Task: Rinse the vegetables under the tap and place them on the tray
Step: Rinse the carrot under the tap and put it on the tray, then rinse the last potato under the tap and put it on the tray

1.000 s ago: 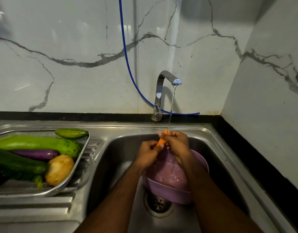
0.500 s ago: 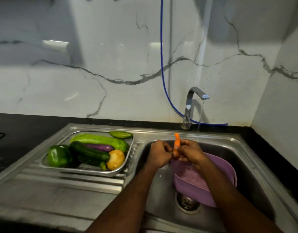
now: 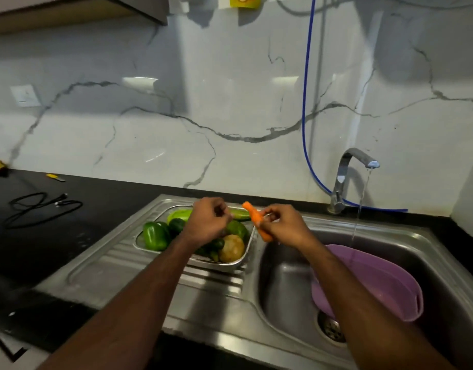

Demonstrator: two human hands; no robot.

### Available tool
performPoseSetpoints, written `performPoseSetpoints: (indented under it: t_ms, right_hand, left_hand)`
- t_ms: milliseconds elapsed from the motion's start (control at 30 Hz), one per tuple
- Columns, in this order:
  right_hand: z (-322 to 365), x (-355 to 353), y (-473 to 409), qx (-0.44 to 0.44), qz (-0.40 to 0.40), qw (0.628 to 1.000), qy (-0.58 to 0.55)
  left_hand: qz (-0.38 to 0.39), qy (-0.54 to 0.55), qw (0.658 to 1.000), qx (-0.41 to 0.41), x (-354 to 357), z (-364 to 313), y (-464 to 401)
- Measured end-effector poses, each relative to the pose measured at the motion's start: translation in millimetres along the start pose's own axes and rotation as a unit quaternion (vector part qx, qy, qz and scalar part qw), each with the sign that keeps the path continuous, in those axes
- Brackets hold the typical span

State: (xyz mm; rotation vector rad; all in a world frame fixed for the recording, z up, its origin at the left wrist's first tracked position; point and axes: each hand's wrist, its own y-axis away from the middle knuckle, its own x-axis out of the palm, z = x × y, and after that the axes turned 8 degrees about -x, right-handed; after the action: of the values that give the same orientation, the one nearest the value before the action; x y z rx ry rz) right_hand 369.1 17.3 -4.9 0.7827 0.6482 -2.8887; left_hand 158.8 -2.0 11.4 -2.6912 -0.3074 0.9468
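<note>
Right hand (image 3: 280,227) gripping carrot (image 3: 256,219), holding it above gap between tray (image 3: 216,264) and sink basin (image 3: 288,276). Left hand (image 3: 207,222) hovering over tray vegetables, fingers curling, holding nothing. Tap (image 3: 348,172) running.

The carrot (image 3: 257,221) is bright orange. The tray (image 3: 221,265) is shiny silver, and so are the sink (image 3: 288,284) and the tap (image 3: 347,172). In the tray lie a dark green pepper (image 3: 154,235), a light green gourd (image 3: 180,215) and a yellow-brown potato (image 3: 231,248). The bowl (image 3: 376,284) is soft purple. The wall (image 3: 203,102) is white with grey wavy lines like marble. A blue hose (image 3: 307,76) runs down it. The counter (image 3: 43,236) is black.
</note>
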Motion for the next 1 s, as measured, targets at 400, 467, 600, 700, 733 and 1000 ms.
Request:
performPoseSetpoints:
  t_ms: [400, 467, 600, 700, 733, 1000]
  right_hand:
    - [75.4, 108.1, 10.3, -0.087, 0.161, 0.956, 0.232]
    - [74.6, 116.2, 9.2, -0.084, 0.149, 0.948, 0.268]
    - [74.0, 122.7, 9.4, -0.086, 0.155, 0.942, 0.285]
    - [67.3, 117.6, 10.0, -0.096, 0.155, 0.949, 0.255]
    - [64.0, 114.4, 9.9, -0.098, 0.152, 0.954, 0.24]
    - [19.4, 45.0, 9.7, -0.054, 0.001, 0.982, 0.18]
  left_hand:
    - [0.017, -0.164, 0.986, -0.03, -102.9, 85.8, 42.9]
    - [0.009, -0.161, 0.986, -0.029, -104.4, 88.4, 45.3]
    - [0.008, -0.148, 0.988, -0.034, -99.7, 88.6, 46.8]
    - [0.009, -0.142, 0.989, -0.043, -92.6, 82.2, 42.8]
    - [0.008, -0.141, 0.989, -0.041, -89.5, 77.6, 41.0]
    - [0.041, -0.08, 0.996, 0.018, -31.8, 9.2, 7.3]
